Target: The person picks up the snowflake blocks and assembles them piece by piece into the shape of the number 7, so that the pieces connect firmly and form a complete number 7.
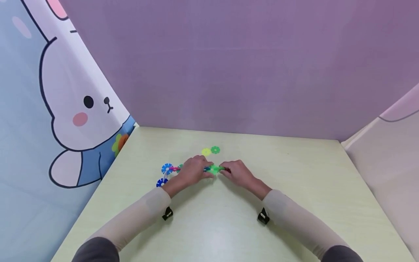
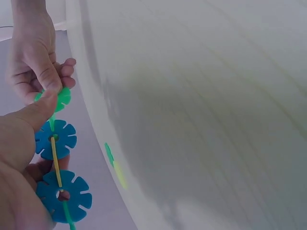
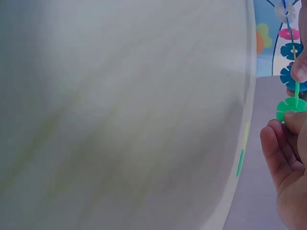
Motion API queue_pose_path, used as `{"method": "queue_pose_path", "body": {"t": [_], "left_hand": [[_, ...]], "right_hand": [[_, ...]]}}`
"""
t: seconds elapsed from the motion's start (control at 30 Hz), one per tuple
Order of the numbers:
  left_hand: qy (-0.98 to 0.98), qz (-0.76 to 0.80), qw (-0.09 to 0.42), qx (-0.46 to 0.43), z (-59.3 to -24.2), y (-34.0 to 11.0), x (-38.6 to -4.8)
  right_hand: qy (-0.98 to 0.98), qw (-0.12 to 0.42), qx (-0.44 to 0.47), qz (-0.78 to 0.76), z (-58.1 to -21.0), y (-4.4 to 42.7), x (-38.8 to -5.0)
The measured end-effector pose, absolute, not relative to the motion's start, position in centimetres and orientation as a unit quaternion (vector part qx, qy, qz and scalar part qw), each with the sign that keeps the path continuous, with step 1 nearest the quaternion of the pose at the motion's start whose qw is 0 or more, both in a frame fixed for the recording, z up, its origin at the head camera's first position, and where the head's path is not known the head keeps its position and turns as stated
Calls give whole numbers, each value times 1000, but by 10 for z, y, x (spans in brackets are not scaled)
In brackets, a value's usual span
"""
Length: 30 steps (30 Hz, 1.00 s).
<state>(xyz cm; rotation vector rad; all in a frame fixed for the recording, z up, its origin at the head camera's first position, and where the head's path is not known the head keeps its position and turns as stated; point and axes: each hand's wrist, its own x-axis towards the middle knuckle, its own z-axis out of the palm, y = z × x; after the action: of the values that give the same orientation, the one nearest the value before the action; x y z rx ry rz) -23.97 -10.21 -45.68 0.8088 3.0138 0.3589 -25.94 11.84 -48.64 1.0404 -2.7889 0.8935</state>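
A chain of notched plastic snowflake discs stretches between my hands. My left hand (image 1: 193, 170) grips it around a blue disc (image 2: 72, 196), thumb reaching toward a bright green disc (image 1: 214, 169) at the chain's right end. My right hand (image 1: 239, 173) pinches that green end between thumb and fingers. In the right wrist view, the right thumb lies on the green disc (image 3: 284, 106), and past it come blue discs, a pink disc (image 3: 289, 34) and a whitish disc (image 3: 283, 11). Part of the chain is hidden behind my left hand.
Beyond my hands, a loose yellow disc (image 1: 206, 151) and a green disc (image 1: 215, 150) lie side by side on the pale table (image 1: 294, 189). To the left, the chain bends toward a dark blue disc (image 1: 160, 183). A purple backdrop (image 1: 229, 72) rises behind the table.
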Motion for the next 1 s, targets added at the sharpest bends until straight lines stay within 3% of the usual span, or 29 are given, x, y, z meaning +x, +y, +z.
{"method": "queue_pose_path", "body": {"t": [0.23, 0.43, 0.8, 1.0], "left_hand": [[965, 116, 45, 232, -460, -100, -245], [965, 105, 29, 237, -460, -99, -246], [969, 105, 33, 222, -460, -98, -252], [969, 108, 51, 217, -464, -97, -251]], "right_hand": [[-888, -17, 350, 297, -490, 122, -267], [-884, -38, 344, 315, -488, 123, -273], [-854, -170, 387, 303, -469, 129, -304], [-867, -163, 363, 301, -469, 125, -324]]}}
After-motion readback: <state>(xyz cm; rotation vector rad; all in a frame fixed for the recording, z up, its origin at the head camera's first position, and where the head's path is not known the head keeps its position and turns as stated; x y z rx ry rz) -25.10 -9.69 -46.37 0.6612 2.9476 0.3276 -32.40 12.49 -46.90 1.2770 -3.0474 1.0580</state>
